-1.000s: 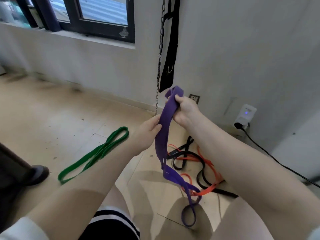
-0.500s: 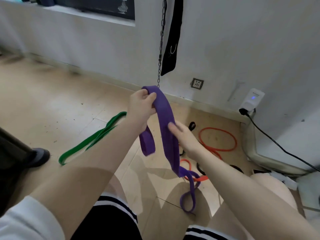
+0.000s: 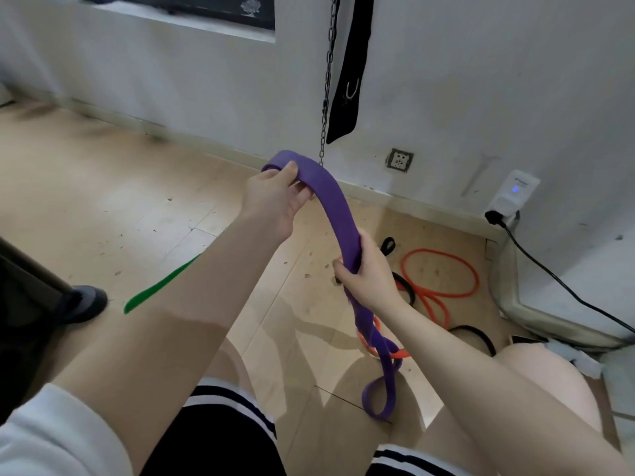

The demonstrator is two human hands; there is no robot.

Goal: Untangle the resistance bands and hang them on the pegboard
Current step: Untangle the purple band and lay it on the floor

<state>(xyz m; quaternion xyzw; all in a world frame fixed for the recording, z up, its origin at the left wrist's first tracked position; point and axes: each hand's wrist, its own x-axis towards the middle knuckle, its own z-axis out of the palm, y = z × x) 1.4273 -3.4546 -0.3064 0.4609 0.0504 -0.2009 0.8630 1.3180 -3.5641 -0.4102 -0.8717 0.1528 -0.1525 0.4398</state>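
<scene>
Inspector: Position of the wide purple rubber resistance band (image 3: 330, 201) at time of check?

Observer: It was off the floor at its upper end, doubled flat and arched between both hands. Its long axis ran from the left hand (image 3: 275, 201), upper left, down and to the right through the right hand (image 3: 364, 280). Below that hand it hung twisted, its bottom loop low by the wooden floor (image 3: 103, 201); contact could not be confirmed.

Inspector: State of the fingers?

Observer: The left fingers (image 3: 299, 194) were curled shut round the top fold of the band. The right fingers (image 3: 343, 273) were wrapped shut round the middle of it, thumb on the near side. Both hands gripped the same band; neither held anything else.

Inspector: The relation governing the next move?

Observer: The twist lay directly below the right hand, which was the nearer of the two to it. In my judgement the knot must be worked out downward from there. The hanging tail also crossed in front of the thin orange rubber band (image 3: 443, 283) and the narrow black band (image 3: 405, 290) lying on the floor; whether they were interlinked could not be determined. The green band (image 3: 154, 290) lay well apart to the left. No pegboard was in view.
</scene>
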